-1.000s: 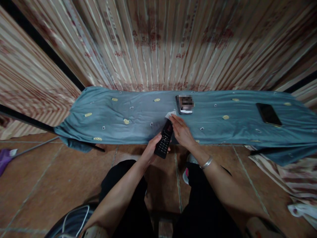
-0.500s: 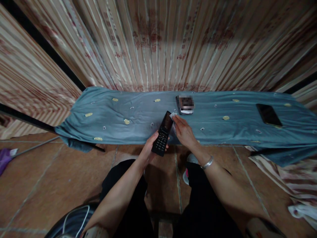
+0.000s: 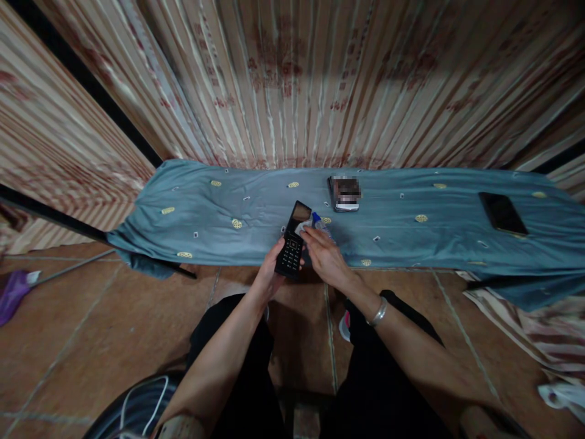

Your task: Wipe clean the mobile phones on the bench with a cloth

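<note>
An unfolded black flip phone (image 3: 289,251) with a keypad is gripped by its lower half in my left hand (image 3: 270,265), screen and keys facing up. My right hand (image 3: 325,255) pinches a small white wipe (image 3: 302,227) and presses it against the phone near the hinge, just below the screen. Behind the right fingers lies a clear bottle with a blue cap (image 3: 316,217), mostly hidden by that hand. A stack of dark, flat items (image 3: 345,194), blurred on top, rests beyond my hands on the blue cloth (image 3: 256,198).
Toward the right end of the cloth lies a dark smartphone (image 3: 503,213). Pleated curtains (image 3: 292,91) hang behind and at the sides, with dark metal bars (image 3: 91,91) at the left. A purple item on a pole (image 3: 16,292) is on the tiled floor.
My right hand has moved the wipe from the screen's right upper edge down and left toward the hinge. The blue bottle cap has come into sight.
</note>
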`<state>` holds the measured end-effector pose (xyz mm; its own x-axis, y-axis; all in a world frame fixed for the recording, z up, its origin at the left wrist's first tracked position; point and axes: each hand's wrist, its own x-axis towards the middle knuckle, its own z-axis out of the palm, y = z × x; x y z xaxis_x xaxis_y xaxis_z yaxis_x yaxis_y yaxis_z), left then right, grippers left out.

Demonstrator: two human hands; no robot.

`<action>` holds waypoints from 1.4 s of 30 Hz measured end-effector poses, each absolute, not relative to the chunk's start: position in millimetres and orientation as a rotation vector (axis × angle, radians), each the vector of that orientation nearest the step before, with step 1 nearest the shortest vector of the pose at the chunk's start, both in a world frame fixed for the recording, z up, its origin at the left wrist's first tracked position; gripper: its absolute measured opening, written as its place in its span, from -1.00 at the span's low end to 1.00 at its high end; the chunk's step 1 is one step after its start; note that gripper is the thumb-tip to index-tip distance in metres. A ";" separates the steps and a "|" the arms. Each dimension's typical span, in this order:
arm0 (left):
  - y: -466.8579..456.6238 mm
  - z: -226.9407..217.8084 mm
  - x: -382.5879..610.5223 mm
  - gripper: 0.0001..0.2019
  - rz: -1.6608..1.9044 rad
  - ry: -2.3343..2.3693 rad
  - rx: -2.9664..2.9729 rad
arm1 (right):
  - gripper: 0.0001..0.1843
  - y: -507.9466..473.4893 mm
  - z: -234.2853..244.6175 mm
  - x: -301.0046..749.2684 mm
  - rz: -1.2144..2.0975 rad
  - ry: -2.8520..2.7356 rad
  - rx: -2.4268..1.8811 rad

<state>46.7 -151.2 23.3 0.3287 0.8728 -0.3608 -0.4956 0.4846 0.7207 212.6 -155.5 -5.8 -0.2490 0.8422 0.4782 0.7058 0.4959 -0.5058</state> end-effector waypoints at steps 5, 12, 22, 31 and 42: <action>-149.3 21.9 47.5 -0.65 0.963 0.851 0.541 | -0.47 -158.9 -3.0 209.3 0.243 -2.029 -1.250; -157.4 19.3 55.6 -0.56 0.895 0.846 0.605 | -0.44 -150.2 2.7 218.2 0.230 -1.974 -1.298; -160.5 25.9 59.2 -0.45 0.897 0.835 0.530 | -0.42 -156.8 2.8 207.0 0.248 -2.055 -1.181; -154.3 26.7 60.5 -0.44 0.986 0.862 0.404 | -0.44 -169.2 4.1 193.5 0.279 -2.118 -1.109; -151.9 15.4 51.9 -0.50 1.124 0.913 0.389 | -0.44 -186.4 5.8 179.3 0.277 -2.156 -0.969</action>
<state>51.9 -151.9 15.4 0.1342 0.8944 -0.4268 -0.6007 0.4159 0.6828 179.3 -186.4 5.8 -0.4381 0.7159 0.5437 0.5555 0.6911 -0.4624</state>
